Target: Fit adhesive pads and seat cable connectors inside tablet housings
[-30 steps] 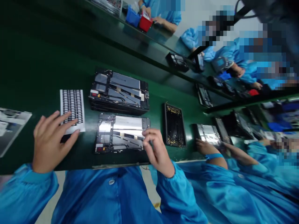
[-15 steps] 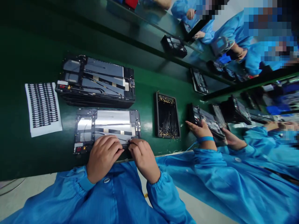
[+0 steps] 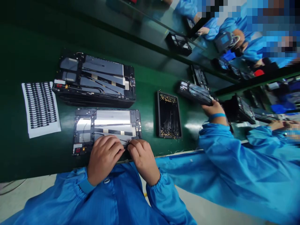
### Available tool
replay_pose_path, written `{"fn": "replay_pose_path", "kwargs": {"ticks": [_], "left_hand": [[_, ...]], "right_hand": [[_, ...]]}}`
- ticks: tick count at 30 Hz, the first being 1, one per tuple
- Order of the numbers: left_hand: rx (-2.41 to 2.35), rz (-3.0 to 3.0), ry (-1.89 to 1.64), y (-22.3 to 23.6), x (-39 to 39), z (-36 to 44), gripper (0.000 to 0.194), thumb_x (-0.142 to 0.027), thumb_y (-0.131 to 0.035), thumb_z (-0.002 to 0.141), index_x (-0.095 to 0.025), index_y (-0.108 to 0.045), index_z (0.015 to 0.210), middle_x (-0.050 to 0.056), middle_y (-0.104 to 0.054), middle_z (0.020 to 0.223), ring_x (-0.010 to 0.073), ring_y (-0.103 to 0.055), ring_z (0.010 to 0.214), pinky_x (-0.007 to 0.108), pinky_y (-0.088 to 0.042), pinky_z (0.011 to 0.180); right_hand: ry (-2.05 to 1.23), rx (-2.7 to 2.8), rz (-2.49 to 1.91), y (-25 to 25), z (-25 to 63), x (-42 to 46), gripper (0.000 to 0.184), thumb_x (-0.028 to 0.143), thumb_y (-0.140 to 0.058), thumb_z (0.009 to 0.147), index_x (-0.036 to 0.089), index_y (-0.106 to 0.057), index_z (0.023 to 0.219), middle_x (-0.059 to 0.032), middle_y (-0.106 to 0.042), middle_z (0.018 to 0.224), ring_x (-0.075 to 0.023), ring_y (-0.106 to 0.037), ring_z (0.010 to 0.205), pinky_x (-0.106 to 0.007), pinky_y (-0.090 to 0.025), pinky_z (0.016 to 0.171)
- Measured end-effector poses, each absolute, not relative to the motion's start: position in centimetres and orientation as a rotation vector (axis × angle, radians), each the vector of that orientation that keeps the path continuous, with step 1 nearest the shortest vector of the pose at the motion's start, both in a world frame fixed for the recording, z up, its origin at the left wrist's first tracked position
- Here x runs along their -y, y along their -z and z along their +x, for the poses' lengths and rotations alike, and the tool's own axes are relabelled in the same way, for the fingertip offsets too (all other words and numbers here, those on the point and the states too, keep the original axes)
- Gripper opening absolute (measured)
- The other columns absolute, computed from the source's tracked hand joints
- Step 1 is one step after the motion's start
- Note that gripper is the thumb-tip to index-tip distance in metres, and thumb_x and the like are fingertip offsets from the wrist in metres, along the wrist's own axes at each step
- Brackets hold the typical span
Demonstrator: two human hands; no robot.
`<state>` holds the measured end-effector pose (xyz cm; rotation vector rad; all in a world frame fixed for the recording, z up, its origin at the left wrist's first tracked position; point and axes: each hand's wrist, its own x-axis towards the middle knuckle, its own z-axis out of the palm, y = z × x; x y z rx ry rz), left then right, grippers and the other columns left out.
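Note:
An opened tablet chassis (image 3: 106, 125) lies flat on the green bench in front of me, silver plates and thin cables showing inside. My left hand (image 3: 103, 157) rests on its near edge with the fingers curled down. My right hand (image 3: 142, 157) is beside it, fingertips pinched at the same near edge; what they pinch is too small to make out. The two hands almost touch. A stack of similar chassis (image 3: 93, 79) stands just beyond. A white sheet of small black stickers (image 3: 41, 106) lies to the left.
A black tray of thin cables with gold tips (image 3: 168, 115) sits to the right. A co-worker's hand (image 3: 212, 109) lifts another tablet chassis (image 3: 194, 92) beyond it. More people in blue coats and more trays are along the far bench (image 3: 150, 34).
My left hand left the sticker sheet and came to the near edge of the tablet beside my right hand. The co-worker lifted a chassis off the bench.

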<state>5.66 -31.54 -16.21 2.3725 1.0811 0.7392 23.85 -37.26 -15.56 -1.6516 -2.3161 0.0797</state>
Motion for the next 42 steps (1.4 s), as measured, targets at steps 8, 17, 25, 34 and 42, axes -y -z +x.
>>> {"fn": "replay_pose_path", "kwargs": {"ticks": [8, 17, 25, 34, 42], "left_hand": [[-1.049, 2.431, -0.736, 16.5, 31.4, 6.2, 0.011, -0.021, -0.06, 0.097, -0.023, -0.068, 0.089, 0.002, -0.069, 0.099, 0.0239, -0.06, 0.102, 0.04, -0.042, 0.088], [-1.083, 2.481, -0.718, 16.4, 31.4, 6.7, 0.01, -0.024, -0.062, 0.096, -0.022, -0.066, 0.088, 0.003, -0.07, 0.097, 0.0247, -0.061, 0.101, 0.041, -0.042, 0.087], [-1.112, 2.47, -0.745, 16.6, 31.5, 7.0, 0.011, -0.023, -0.061, 0.096, -0.022, -0.067, 0.086, 0.002, -0.07, 0.095, 0.0244, -0.061, 0.099, 0.04, -0.042, 0.084], [-1.206, 2.455, -0.696, 16.5, 31.8, 7.3, 0.006, -0.025, -0.063, 0.094, -0.022, -0.063, 0.088, 0.004, -0.07, 0.095, 0.0247, -0.061, 0.096, 0.04, -0.042, 0.081], [-1.228, 2.439, -0.71, 16.5, 31.8, 7.4, 0.007, -0.026, -0.063, 0.093, -0.022, -0.058, 0.09, 0.004, -0.071, 0.095, 0.0256, -0.061, 0.097, 0.039, -0.041, 0.08]], "right_hand": [[-0.284, 2.063, -1.562, 16.3, 24.7, 37.8, 0.013, 0.017, -0.053, 0.102, 0.019, -0.062, 0.11, -0.009, -0.067, 0.11, -0.0216, -0.06, 0.106, -0.037, -0.054, 0.091], [-0.315, 1.87, -1.56, 17.0, 24.5, 38.1, 0.016, 0.012, -0.061, 0.097, 0.02, -0.064, 0.11, -0.0083, -0.067, 0.105, -0.0198, -0.063, 0.1, -0.036, -0.056, 0.086], [-0.298, 1.927, -1.604, 16.4, 24.4, 37.7, 0.013, 0.013, -0.057, 0.099, 0.02, -0.063, 0.109, -0.0089, -0.067, 0.104, -0.0204, -0.062, 0.101, -0.037, -0.057, 0.085], [-0.192, 1.942, -1.48, 17.9, 24.8, 38.8, 0.033, 0.005, -0.061, 0.093, 0.016, -0.063, 0.125, -0.0135, -0.069, 0.114, -0.0229, -0.065, 0.115, -0.043, -0.059, 0.098], [-0.096, 2.021, -1.411, 18.6, 25.0, 39.7, 0.049, 0.005, -0.061, 0.091, 0.011, -0.056, 0.14, -0.0192, -0.068, 0.123, -0.0276, -0.061, 0.127, -0.049, -0.059, 0.103]]}}
